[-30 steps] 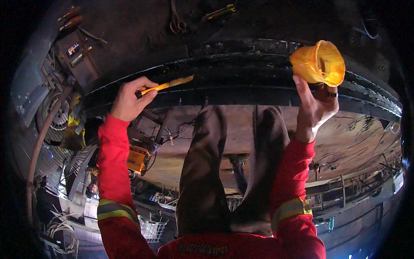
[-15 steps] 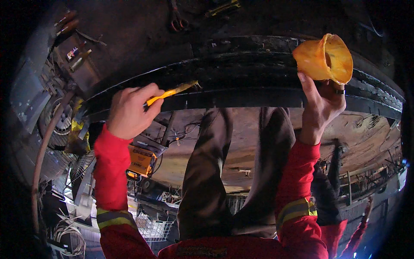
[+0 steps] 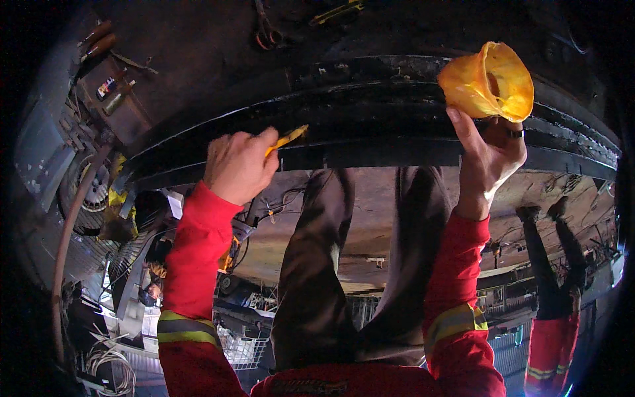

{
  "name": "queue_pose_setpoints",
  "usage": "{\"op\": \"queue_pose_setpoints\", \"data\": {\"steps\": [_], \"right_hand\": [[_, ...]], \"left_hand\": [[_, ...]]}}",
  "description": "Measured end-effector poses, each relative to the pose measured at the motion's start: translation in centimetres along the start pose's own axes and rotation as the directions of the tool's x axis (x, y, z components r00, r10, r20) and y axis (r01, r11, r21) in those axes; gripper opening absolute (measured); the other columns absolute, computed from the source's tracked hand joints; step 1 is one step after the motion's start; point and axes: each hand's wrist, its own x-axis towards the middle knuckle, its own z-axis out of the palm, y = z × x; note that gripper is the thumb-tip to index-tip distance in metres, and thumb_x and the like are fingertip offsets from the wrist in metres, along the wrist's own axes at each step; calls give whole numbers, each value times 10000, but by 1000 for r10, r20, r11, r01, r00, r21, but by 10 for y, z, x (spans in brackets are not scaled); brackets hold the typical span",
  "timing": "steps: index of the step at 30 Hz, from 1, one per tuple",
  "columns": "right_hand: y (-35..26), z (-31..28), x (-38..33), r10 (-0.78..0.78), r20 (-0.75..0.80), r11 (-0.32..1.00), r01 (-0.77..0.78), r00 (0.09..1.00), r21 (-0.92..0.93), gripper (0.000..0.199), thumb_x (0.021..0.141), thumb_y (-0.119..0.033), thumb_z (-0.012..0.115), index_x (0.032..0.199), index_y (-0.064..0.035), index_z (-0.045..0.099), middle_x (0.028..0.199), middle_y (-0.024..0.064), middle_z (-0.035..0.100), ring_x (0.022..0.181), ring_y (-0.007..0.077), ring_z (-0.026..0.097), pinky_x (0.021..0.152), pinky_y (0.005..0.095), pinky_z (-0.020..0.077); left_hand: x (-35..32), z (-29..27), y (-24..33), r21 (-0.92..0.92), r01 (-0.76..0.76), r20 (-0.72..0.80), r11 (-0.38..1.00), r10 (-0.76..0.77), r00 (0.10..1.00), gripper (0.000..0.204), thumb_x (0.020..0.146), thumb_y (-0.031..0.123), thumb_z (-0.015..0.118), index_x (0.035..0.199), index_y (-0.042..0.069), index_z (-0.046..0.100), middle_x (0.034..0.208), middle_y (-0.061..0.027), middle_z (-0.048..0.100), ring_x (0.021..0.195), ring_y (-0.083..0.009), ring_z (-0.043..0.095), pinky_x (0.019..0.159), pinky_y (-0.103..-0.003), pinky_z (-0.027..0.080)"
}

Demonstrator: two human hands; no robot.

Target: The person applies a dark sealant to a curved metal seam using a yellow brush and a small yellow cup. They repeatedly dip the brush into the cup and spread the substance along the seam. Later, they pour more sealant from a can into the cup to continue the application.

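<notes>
One yellow-orange cup (image 3: 485, 83) has a wavy, uneven rim

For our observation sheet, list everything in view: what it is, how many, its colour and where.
brush-like tool: one, yellow, in the left hand
flared cup: one, yellow-orange, in the right hand
beam: one, black, across the middle
scissors: one pair, reddish handles, top centre
slim tool: one, yellow, right of the scissors
tool handles: two, brown, upper left
pipe or hose: one, brown, left side
wire basket: one, whitish, lower, left of centre
other person: at least one, red top, right background
smaller clutter: count and colours unclear, left and background
left hand: one, bare, left of centre
right hand: one, bare, right of centre
sleeves: two, red, banded, lower left and right
trouser legs: two, dark brown, centre
</notes>
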Motion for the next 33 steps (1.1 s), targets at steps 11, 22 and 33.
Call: {"op": "queue_pose_setpoints", "data": {"steps": [11,22,33], "right_hand": [[8,-9,9,-25,29,999,26,999,-39,562,707,80,832,1215,60,593,1201,119,648,1101,204,627,1022,344,468],[6,-11,13,-19,41,1000,19,999,3,556,710,75,831,1216,48,599,1201,108,649,1099,199,626,1013,340,473],[9,-10,14,-18,-24,993,20,1000,114,560,674,-32,889,1174,30,644,1106,80,701,1041,165,649,989,314,481]], "left_hand": [[29,-11,13,-96,-45,16,994,47,999,146,827,218,674,891,92,638,725,-166,649,703,-390,644,613,-489,484],[18,-21,-2,-170,28,40,985,-22,999,116,845,185,680,868,74,656,728,-164,667,676,-377,655,596,-439,489],[0,-8,25,-241,244,65,940,-235,970,104,879,157,661,914,62,634,748,-166,664,683,-346,653,595,-413,471]]}}
